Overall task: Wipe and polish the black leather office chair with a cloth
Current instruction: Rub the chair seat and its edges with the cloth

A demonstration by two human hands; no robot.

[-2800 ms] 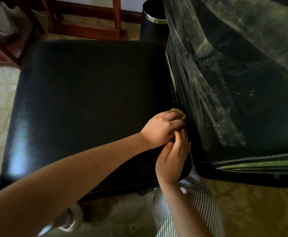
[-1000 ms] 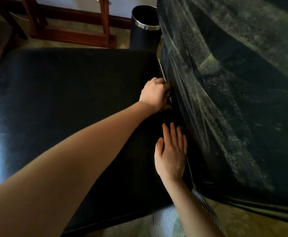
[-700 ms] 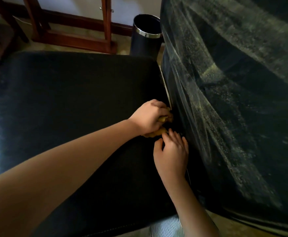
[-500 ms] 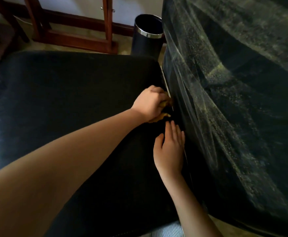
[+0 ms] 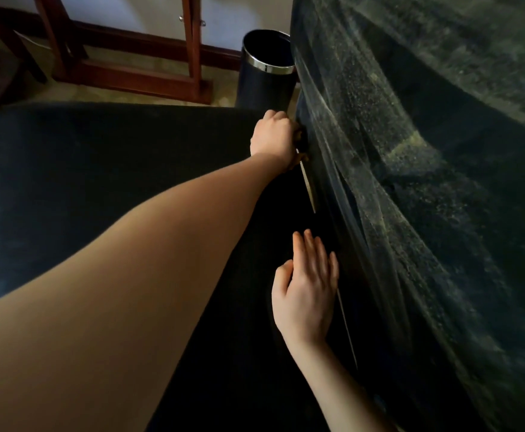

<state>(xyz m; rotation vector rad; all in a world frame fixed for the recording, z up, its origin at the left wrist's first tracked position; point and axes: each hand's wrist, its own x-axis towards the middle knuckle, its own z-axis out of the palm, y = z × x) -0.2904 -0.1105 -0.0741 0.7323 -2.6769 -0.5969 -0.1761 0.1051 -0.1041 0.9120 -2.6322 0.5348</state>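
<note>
Fingers (image 5: 278,116) of the left hand (image 5: 272,138) curl around a yellowish cloth (image 5: 302,157), only a scrap of it showing, pressed into the gap (image 5: 309,194) where the black chair's seat (image 5: 114,182) meets its dust-streaked backrest (image 5: 410,213). The gap runs from that fist back toward the wearer, so any next stroke likely travels along it. The left arm reaches out nearly straight. The right hand (image 5: 306,288) lies flat with fingers extended on the seat beside the gap, holding nothing.

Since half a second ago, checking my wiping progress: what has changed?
The left hand, gripping the cloth, slid away along the crease between seat and backrest, toward the bin. The right hand stayed flat on the seat beside the backrest.
</note>
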